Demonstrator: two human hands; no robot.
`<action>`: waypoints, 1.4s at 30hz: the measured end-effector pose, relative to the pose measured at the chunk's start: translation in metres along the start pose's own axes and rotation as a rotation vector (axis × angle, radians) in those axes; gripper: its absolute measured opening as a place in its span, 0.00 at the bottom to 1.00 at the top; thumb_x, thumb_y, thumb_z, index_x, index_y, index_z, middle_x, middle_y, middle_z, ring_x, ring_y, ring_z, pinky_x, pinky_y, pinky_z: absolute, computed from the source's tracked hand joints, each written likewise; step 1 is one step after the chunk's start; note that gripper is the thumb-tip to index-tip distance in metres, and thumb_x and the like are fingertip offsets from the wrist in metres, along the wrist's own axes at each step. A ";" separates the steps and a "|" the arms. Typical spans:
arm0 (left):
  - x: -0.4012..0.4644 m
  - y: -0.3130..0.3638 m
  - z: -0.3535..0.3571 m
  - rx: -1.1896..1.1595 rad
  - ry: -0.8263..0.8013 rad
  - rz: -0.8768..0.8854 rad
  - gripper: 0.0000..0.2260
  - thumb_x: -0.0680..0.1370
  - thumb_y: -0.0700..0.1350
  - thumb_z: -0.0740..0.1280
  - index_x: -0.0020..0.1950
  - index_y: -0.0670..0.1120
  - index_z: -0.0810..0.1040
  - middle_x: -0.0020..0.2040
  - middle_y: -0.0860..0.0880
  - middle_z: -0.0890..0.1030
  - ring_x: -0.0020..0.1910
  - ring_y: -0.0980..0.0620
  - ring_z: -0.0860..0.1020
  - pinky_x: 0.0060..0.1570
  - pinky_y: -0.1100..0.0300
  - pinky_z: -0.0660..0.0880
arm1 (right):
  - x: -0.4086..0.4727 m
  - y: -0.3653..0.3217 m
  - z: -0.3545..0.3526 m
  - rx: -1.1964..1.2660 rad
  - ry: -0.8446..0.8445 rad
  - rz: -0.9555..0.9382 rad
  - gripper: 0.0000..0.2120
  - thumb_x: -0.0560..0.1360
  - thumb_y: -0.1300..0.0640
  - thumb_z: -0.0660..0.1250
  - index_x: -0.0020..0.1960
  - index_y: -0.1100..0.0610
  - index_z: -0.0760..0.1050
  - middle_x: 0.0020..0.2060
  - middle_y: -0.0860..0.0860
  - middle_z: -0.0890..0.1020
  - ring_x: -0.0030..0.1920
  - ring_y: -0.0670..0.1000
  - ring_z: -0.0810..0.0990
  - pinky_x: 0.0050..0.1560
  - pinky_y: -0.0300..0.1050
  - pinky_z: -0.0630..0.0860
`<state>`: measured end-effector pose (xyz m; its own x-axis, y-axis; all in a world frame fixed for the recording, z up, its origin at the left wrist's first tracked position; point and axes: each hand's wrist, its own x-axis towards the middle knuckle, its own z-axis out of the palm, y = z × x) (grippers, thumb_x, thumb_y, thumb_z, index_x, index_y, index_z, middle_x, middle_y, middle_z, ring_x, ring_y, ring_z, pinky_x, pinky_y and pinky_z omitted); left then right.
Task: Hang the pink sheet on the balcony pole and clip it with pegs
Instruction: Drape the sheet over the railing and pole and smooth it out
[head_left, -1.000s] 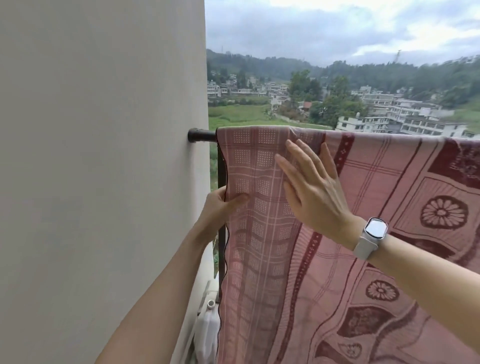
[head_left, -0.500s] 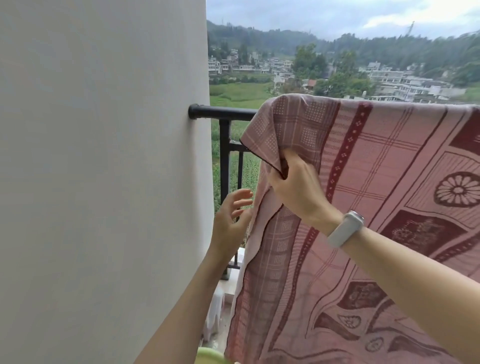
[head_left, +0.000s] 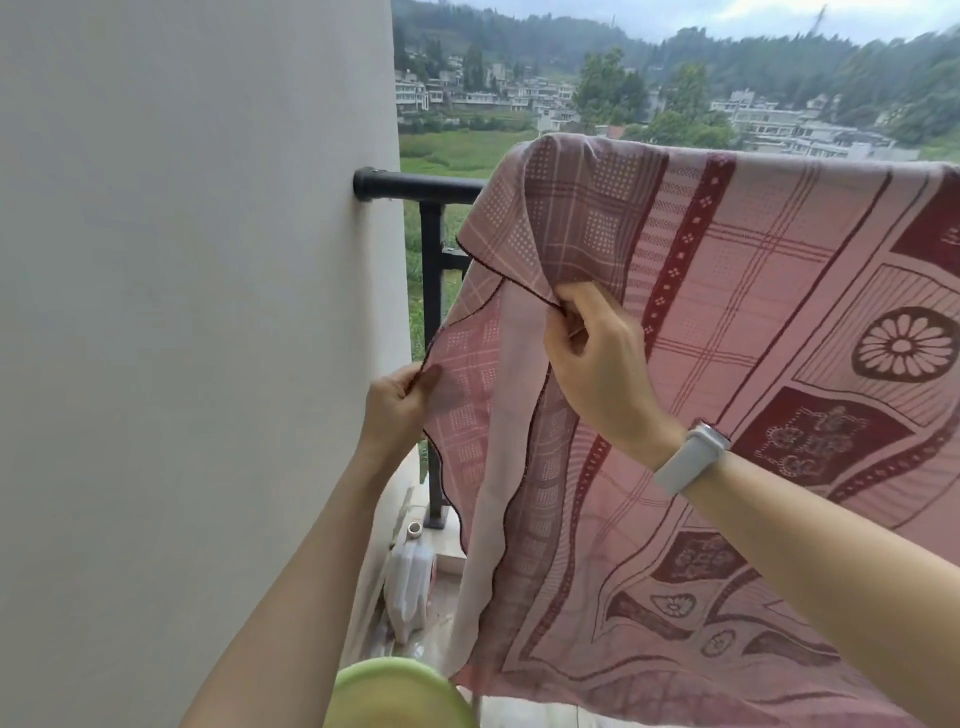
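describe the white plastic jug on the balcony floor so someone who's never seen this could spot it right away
Start at the black balcony pole where it meets the white wall, then follow its black upright post down to the floor. The white plastic jug stands just below the post's foot, left of the hanging pink sheet; it is pale and translucent, unlike the green basin nearer the camera.

A home balcony: black railing (head_left: 426, 187) fixed to a white wall (head_left: 182, 312), overlooking village houses (head_left: 519, 96).

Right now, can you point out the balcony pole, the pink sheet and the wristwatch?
balcony pole (head_left: 431, 186): head view, bare black stretch by the wall.
pink sheet (head_left: 779, 249): head view, checked part draped over the pole.
wristwatch (head_left: 693, 457): head view, white band on the right wrist.
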<state>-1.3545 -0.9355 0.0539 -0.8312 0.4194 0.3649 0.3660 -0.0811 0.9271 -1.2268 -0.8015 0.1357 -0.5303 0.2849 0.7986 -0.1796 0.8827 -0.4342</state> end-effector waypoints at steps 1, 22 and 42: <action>0.005 0.003 -0.008 -0.018 0.024 -0.003 0.07 0.77 0.42 0.63 0.42 0.47 0.79 0.38 0.47 0.75 0.39 0.51 0.69 0.40 0.56 0.68 | 0.000 -0.002 0.002 -0.002 -0.003 -0.019 0.06 0.74 0.67 0.61 0.50 0.64 0.74 0.39 0.49 0.74 0.35 0.44 0.71 0.37 0.29 0.69; 0.013 0.112 0.008 -0.107 0.128 0.178 0.08 0.75 0.47 0.66 0.52 0.48 0.72 0.50 0.49 0.80 0.48 0.55 0.79 0.50 0.61 0.76 | 0.023 0.016 -0.034 -0.289 0.068 -0.428 0.11 0.74 0.66 0.61 0.56 0.64 0.76 0.51 0.59 0.79 0.55 0.57 0.74 0.56 0.55 0.72; 0.072 0.188 0.055 0.759 0.250 0.886 0.03 0.73 0.38 0.67 0.43 0.44 0.80 0.39 0.48 0.82 0.41 0.47 0.79 0.41 0.57 0.74 | 0.122 0.037 -0.156 -0.424 0.216 -0.089 0.05 0.75 0.61 0.64 0.46 0.63 0.75 0.39 0.55 0.80 0.39 0.53 0.75 0.42 0.44 0.68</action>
<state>-1.3228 -0.8710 0.2495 -0.1921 0.2922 0.9369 0.9374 0.3373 0.0870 -1.1692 -0.6755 0.2822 -0.3355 0.2326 0.9129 0.1606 0.9690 -0.1879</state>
